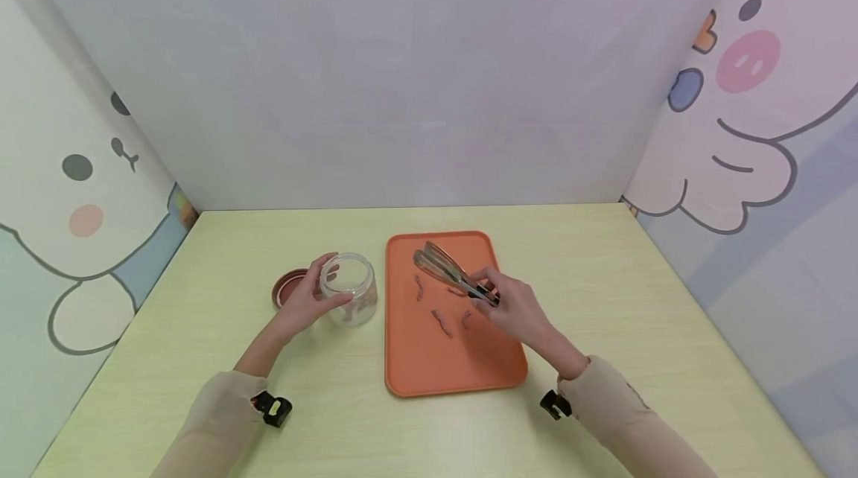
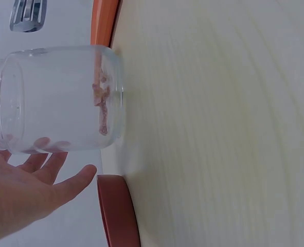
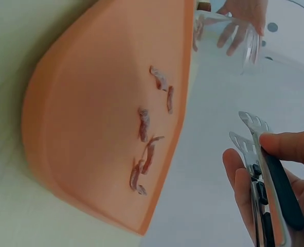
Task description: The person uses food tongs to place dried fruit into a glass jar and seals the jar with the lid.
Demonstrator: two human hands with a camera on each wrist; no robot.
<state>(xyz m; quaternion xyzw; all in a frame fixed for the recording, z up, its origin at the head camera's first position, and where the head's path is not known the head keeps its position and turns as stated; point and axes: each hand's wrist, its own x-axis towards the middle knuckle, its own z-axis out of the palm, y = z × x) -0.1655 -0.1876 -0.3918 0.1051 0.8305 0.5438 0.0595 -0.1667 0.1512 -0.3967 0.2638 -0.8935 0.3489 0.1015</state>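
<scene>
1. Fingers of the right hand (image 1: 516, 308) grasp metal tongs (image 1: 450, 272) above the orange tray (image 1: 429, 366), frame centre.
2. Left hand (image 1: 303, 301) fingers curl round the clear jar (image 1: 350, 288), centre-left.
3. Reddish strips (image 1: 442, 323) lie on the tray; a red lid (image 1: 287, 286) sits behind the jar on the tabletop (image 1: 603, 277).

I sit at a pale yellow-green table (image 1: 603, 277) with a faint wood grain. A plain white wall (image 1: 402, 76) stands behind it. On my left is a panel with a cartoon bear (image 1: 74, 187), and on my right a panel with a cartoon pig (image 1: 744, 113) drawn in pink and grey.
</scene>
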